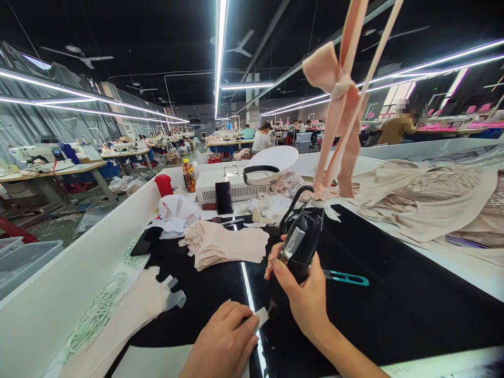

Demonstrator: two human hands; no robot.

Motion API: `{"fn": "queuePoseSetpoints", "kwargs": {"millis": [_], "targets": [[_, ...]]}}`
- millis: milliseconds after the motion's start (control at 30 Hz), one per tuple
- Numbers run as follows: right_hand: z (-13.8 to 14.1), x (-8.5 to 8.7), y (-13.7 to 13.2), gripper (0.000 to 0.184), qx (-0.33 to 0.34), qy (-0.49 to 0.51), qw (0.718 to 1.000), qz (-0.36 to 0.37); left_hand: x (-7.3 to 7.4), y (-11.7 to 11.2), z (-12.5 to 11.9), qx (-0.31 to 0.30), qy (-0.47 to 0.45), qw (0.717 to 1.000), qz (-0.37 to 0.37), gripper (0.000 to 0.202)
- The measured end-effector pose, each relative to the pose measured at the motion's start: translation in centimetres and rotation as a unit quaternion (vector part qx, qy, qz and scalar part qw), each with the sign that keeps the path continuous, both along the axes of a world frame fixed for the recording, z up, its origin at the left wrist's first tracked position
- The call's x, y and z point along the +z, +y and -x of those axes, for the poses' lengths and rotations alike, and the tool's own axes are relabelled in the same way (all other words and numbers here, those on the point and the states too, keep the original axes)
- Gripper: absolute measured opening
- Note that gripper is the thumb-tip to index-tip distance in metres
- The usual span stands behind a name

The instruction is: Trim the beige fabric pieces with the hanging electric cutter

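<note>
My right grip (303,294) is wrapped shut around a black handheld tool (300,242). The fingers close round its lower body, the wrist is bent back, and the forearm comes in from the lower right. The tool's tip points down and left, touching a pale scrap (261,316) on the black desk (394,304). My left grip (225,342) lies knuckles-up just beside it, with the fingers curled down on the scrap's near edge. I cannot tell whether they pinch it or only press it flat. A pink fabric strap (342,105), tied to the tool's top, hangs from above. Teal snips (346,278) lie right of my right hand, and a stack of beige fabric pieces (226,244) sits beyond the left. A dark phone (224,197) leans farther back.
</note>
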State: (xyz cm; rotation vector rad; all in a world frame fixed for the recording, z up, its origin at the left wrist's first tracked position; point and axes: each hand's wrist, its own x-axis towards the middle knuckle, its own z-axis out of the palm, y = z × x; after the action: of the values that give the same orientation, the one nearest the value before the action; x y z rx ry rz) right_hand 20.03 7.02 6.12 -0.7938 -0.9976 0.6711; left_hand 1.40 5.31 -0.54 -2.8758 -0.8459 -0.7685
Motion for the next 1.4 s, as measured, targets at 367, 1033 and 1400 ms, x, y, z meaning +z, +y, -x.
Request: {"fn": "queuePoseSetpoints", "kwargs": {"millis": [367, 1033, 1400], "targets": [[-1.1, -0.8, -0.8, 0.035, -0.025, -0.032, 0.999, 0.003, -1.1, -0.8, 0.3, 0.024, -0.023, 0.994, -0.106, 0.030], [1.1, -1.3, 0.2, 0.035, 0.060, 0.015, 0.998, -0.013, -1.1, -1.2, -0.1, 0.039, -0.029, 0.990, -0.136, 0.026], [0.3, -0.9, 0.4, 0.033, 0.012, 0.010, 1.000, -0.010, -1.0, -1.2, 0.0, 0.037, -0.020, 0.991, -0.129, 0.018]]}}
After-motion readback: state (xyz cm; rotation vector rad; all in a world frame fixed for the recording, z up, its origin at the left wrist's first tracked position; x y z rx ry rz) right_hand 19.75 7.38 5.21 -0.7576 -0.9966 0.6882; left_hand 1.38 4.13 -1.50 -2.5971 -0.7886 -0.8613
